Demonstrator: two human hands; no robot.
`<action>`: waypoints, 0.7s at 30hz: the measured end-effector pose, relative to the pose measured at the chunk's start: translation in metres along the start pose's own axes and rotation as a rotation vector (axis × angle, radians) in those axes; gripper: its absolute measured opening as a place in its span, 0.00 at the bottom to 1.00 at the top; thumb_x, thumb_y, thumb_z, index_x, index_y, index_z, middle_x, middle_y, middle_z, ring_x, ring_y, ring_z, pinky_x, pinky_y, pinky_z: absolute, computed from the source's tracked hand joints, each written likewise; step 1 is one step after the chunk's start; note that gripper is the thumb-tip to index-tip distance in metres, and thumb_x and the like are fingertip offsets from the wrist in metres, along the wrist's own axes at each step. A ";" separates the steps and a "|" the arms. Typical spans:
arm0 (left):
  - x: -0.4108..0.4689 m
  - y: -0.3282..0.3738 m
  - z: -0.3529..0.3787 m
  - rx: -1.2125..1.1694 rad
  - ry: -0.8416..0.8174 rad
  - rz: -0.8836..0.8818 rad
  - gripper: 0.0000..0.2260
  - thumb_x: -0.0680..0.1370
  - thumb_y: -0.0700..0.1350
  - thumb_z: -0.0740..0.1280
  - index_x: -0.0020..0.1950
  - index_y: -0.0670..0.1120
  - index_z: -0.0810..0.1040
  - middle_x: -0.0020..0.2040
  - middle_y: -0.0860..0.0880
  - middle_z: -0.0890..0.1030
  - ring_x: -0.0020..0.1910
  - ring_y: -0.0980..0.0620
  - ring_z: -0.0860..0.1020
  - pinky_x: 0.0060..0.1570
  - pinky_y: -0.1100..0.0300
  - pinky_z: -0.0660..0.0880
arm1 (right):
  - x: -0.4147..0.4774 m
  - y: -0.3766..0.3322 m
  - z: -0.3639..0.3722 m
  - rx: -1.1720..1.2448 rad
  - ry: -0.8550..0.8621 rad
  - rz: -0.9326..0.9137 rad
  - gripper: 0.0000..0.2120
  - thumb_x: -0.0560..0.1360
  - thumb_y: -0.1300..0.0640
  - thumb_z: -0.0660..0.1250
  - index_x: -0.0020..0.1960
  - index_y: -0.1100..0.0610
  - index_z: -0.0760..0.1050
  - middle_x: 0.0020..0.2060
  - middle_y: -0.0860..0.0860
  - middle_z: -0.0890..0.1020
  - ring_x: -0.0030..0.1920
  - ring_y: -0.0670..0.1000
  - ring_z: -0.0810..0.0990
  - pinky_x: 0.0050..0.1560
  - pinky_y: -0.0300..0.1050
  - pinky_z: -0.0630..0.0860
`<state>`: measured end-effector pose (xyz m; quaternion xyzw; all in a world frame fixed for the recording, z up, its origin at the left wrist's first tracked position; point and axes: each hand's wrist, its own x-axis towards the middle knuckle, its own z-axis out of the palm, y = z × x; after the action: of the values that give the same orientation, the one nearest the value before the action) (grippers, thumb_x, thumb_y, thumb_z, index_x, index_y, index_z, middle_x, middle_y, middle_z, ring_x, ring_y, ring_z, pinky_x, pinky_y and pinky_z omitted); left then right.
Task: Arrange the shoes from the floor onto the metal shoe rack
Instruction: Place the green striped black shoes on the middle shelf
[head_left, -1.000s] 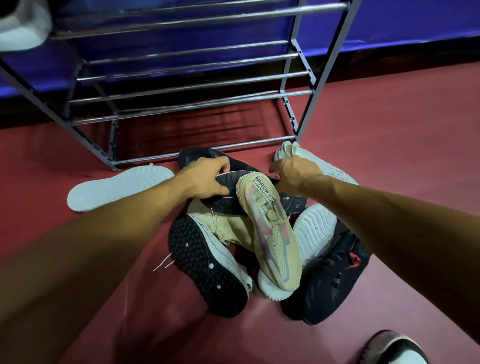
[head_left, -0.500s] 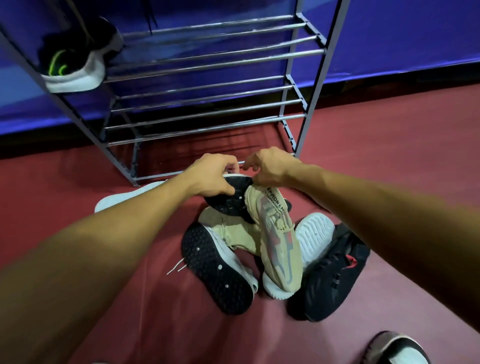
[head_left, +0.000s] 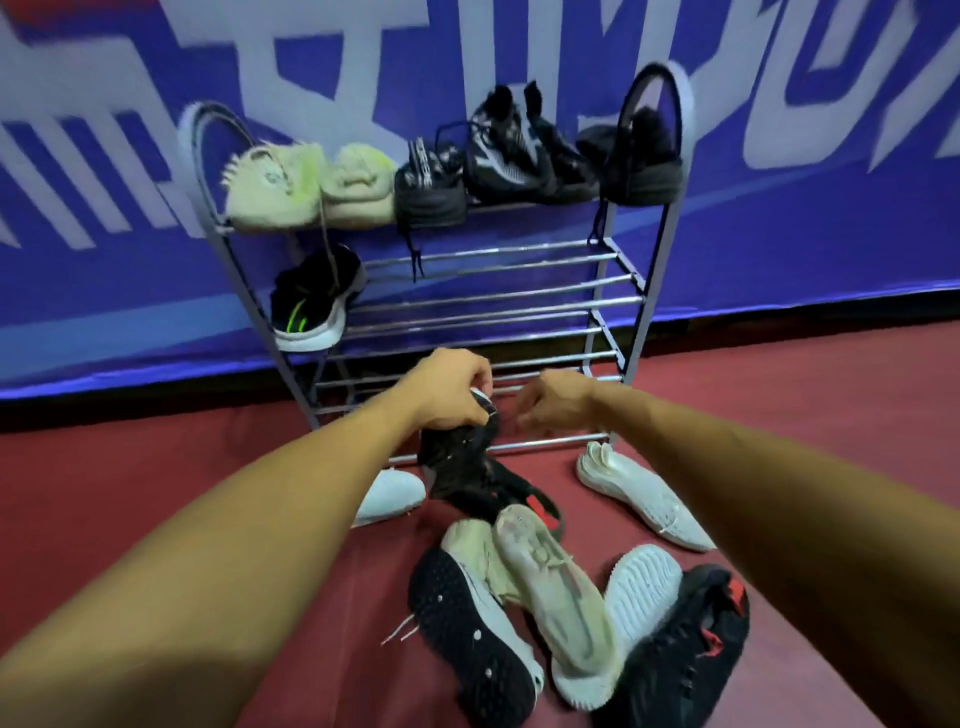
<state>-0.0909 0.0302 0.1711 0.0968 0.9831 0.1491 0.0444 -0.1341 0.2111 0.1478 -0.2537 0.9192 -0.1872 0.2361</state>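
Left hand grips the upper end of a black shoe, fingers curled over it. It holds the shoe in front of the lowest front rail of the metal shoe rack. The shoe's lower end reaches down toward the pile on the red floor; contact with the floor cannot be determined. Right hand sits just beside the left, close to the same shoe, fingers curled (motion blur prevents any finding on whether it holds anything). The rack stands against a blue banner with white lettering. Top tier: two beige shoes at the left end and black shoes from the middle to the right end. Second tier: one green-striped black shoe with a white sole, at the left end. On the floor, a white shoe lies near the rack's right front foot. A white sole shows near the left front foot, partly hidden by the left forearm. Nearer the camera is a pile: a black-soled shoe on its side, a beige shoe leaning against it, a white-soled shoe sole up, and a red-accented black shoe at the right, each touching its neighbour.
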 end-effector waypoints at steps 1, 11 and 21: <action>-0.004 -0.002 -0.007 -0.030 0.048 -0.024 0.10 0.66 0.44 0.75 0.46 0.51 0.80 0.42 0.52 0.80 0.46 0.49 0.79 0.46 0.54 0.78 | -0.003 -0.005 -0.002 0.130 0.063 0.030 0.08 0.76 0.55 0.70 0.47 0.59 0.84 0.36 0.52 0.83 0.36 0.49 0.80 0.43 0.44 0.77; -0.055 -0.018 -0.026 -0.421 0.254 -0.064 0.12 0.65 0.41 0.78 0.44 0.53 0.82 0.37 0.55 0.81 0.33 0.57 0.75 0.36 0.63 0.72 | 0.008 -0.062 0.025 1.136 -0.109 0.422 0.17 0.76 0.42 0.68 0.40 0.56 0.75 0.34 0.56 0.80 0.25 0.46 0.73 0.22 0.33 0.65; -0.079 -0.048 -0.035 -0.814 0.210 -0.217 0.02 0.74 0.44 0.75 0.43 0.47 0.84 0.41 0.47 0.85 0.39 0.55 0.80 0.45 0.58 0.77 | -0.007 -0.070 0.026 1.110 -0.047 0.267 0.09 0.72 0.55 0.68 0.35 0.56 0.72 0.25 0.48 0.74 0.27 0.46 0.71 0.34 0.38 0.68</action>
<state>-0.0266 -0.0411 0.1942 -0.0482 0.8477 0.5282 -0.0056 -0.0887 0.1532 0.1616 0.0229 0.7016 -0.6050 0.3758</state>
